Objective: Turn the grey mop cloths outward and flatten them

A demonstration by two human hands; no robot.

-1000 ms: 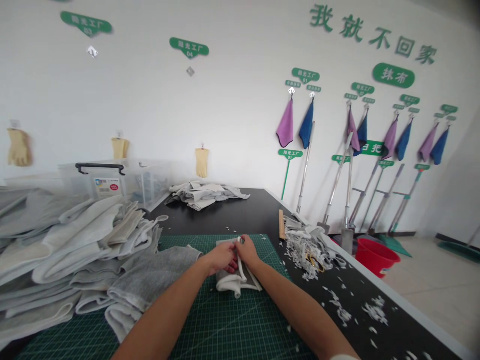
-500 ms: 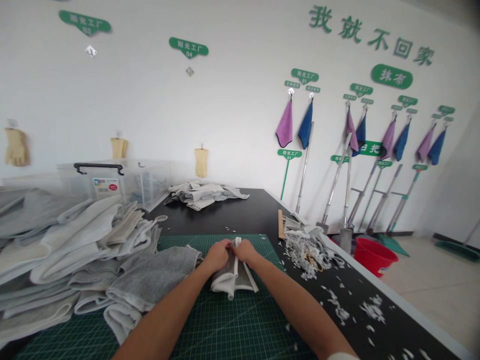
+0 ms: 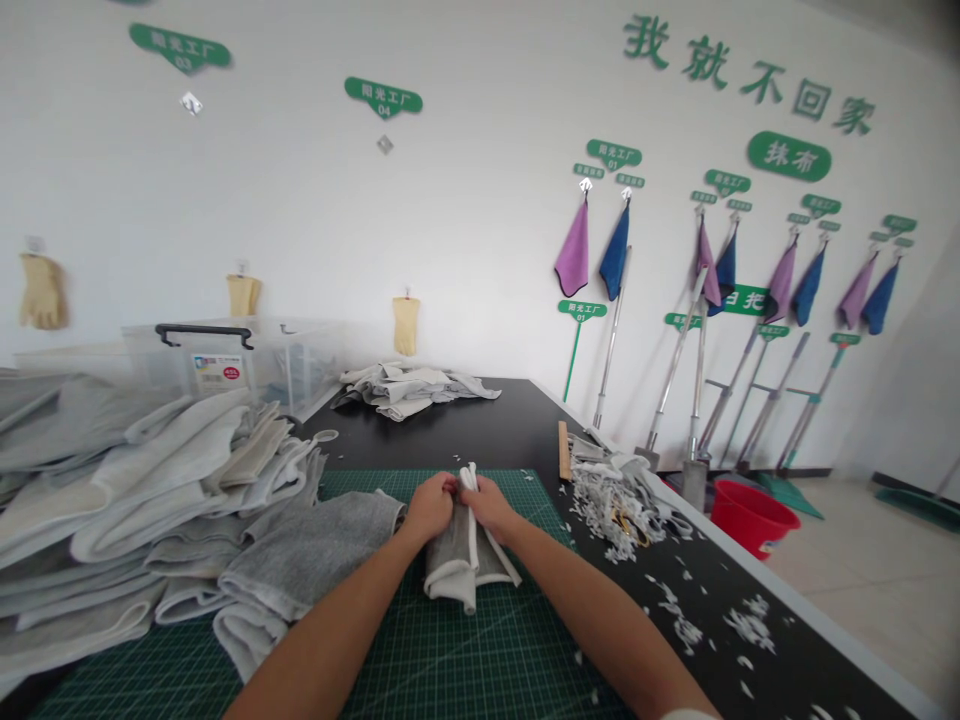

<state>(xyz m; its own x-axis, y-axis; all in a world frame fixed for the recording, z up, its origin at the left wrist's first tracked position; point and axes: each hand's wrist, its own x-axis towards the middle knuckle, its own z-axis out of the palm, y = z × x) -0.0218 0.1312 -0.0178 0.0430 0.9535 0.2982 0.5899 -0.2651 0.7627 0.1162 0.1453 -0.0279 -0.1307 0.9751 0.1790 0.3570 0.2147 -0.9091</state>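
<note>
Grey knit cloth with white edging, a grey cloth piece (image 3: pixel 457 560), stands folded lengthwise on a green cutting mat (image 3: pixel 480 650), its lower end hanging loose towards the person. A narrow white strip (image 3: pixel 469 478) of the edging sticks up between the two hands at its top. The right hand (image 3: pixel 489 505) is curled around that top end and seems to pinch the strip and cloth between thumb and fingers. The left hand (image 3: pixel 430 508) is pressed in close beside it, knuckles up, with its fingertips hidden behind the fabric, so whether it pinches too cannot be made out. Together the hands cover the top of the piece, and how its layers meet there is hidden.

A folded grey cloth (image 3: pixel 309 553) touches the mat just left of the work, beside a tall heap of pale grey cloth (image 3: pixel 127 500) cut off by the frame's left edge. White scraps (image 3: pixel 611 500) lie on the black tabletop (image 3: pixel 450 430) to the right, with a wooden strip (image 3: pixel 563 450) at their far end.
</note>
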